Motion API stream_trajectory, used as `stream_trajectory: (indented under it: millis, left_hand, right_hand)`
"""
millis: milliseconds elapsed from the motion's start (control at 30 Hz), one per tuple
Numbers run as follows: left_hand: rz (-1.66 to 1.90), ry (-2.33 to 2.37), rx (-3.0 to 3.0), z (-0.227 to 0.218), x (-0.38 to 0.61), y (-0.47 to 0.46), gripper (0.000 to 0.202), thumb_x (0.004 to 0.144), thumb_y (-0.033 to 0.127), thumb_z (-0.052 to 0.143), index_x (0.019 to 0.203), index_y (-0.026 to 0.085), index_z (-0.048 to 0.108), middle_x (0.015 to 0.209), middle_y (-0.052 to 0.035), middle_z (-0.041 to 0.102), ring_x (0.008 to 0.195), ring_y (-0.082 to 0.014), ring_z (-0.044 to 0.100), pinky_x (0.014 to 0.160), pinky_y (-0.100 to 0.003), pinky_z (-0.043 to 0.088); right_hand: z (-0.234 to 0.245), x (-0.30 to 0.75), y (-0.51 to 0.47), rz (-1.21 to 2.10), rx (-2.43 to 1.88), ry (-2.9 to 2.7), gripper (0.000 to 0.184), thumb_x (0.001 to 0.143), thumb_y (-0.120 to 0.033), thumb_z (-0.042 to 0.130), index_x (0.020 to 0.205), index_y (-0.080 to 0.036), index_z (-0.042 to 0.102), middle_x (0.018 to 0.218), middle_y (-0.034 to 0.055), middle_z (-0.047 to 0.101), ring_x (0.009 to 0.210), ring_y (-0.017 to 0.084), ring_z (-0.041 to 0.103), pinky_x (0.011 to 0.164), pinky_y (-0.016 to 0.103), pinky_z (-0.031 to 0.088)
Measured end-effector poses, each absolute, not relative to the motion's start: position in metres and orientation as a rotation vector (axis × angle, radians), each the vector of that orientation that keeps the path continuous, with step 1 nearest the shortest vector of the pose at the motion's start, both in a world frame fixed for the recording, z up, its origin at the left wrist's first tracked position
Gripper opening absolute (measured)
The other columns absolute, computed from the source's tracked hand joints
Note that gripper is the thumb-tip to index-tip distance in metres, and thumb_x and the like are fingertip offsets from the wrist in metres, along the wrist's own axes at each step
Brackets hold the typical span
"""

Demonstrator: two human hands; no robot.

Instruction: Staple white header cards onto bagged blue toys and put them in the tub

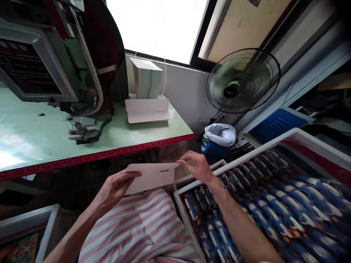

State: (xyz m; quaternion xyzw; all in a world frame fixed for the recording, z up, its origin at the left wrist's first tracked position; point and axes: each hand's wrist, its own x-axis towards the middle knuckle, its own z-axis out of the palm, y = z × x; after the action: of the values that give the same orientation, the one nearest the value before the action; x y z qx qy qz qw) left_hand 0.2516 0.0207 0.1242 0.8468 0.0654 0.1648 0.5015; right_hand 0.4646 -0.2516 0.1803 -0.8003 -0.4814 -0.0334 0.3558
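A white card (153, 179) with rounded corners and a small dark slot is stretched between my hands, above my lap. My left hand (117, 184) pinches its left end, thumb underneath or behind. At the card's upper right corner, the fingertips of my right hand (196, 166) are closed on the edge, slightly blurred. Beyond, on the green tabletop (120, 135), lies a folded white card (148, 110) with a crease along its middle. Behind that one stands a tall stack of cards (148, 78).
At left stands a machine (82, 73) with a metal plate. On the right, a large white crate (274, 142) holds many blue packaged items. Another crate (52, 219) sits at lower left. A black fan (241, 82) and a lined bin (219, 137) stand beyond the table's red edge.
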Motion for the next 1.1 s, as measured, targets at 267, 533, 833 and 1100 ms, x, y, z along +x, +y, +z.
stream_trajectory:
  millis: [267, 533, 833, 1100]
  left_hand:
    - [0.36, 0.306, 2.03, 0.092, 0.245, 0.03, 0.039, 0.088, 0.054, 0.062, 0.097, 0.022, 0.083, 0.105, -0.0092, 0.081, 0.093, -0.0254, 0.076, 0.076, -0.024, 0.058]
    - [0.313, 0.356, 2.037, 0.072, 0.241, 0.022, 0.039, 0.087, 0.054, 0.062, 0.097, 0.023, 0.084, 0.104, -0.0083, 0.082, 0.093, -0.0272, 0.077, 0.076, -0.026, 0.06]
    - [0.45, 0.315, 2.134, 0.064, 0.241, 0.012, 0.032, 0.091, 0.042, 0.057, 0.102, 0.025, 0.082, 0.111, -0.0062, 0.081, 0.1, -0.0259, 0.077, 0.086, -0.028, 0.059]
    - [0.214, -0.027, 2.246, 0.051, 0.249, -0.048, 0.072, 0.078, 0.041, 0.078, 0.146, 0.031, 0.057, 0.152, -0.0072, 0.057, 0.125, -0.0315, 0.066, 0.103, -0.038, 0.054]
  right_hand:
    - [0.018, 0.407, -0.369, 0.667, -2.849, -0.498, 0.055, 0.079, -0.05, 0.076, 0.126, -0.024, 0.07, 0.124, 0.0099, 0.073, 0.115, 0.033, 0.067, 0.087, 0.035, 0.05]
    - [-0.056, 0.37, -0.341, 0.442, -2.936, -0.148, 0.045, 0.104, -0.044, 0.035, 0.124, -0.024, 0.071, 0.117, 0.013, 0.075, 0.106, 0.03, 0.072, 0.081, 0.037, 0.052]
    - [0.019, 0.396, -0.388, 0.244, -2.535, -0.104, 0.032, 0.094, -0.042, 0.05, 0.089, -0.02, 0.073, 0.078, 0.0112, 0.076, 0.071, 0.027, 0.072, 0.067, 0.035, 0.052]
    - [0.189, 0.383, -0.343, 0.357, -1.626, -0.131, 0.033, 0.082, -0.043, 0.076, 0.101, -0.017, 0.076, 0.081, 0.0106, 0.077, 0.064, 0.021, 0.068, 0.052, 0.027, 0.049]
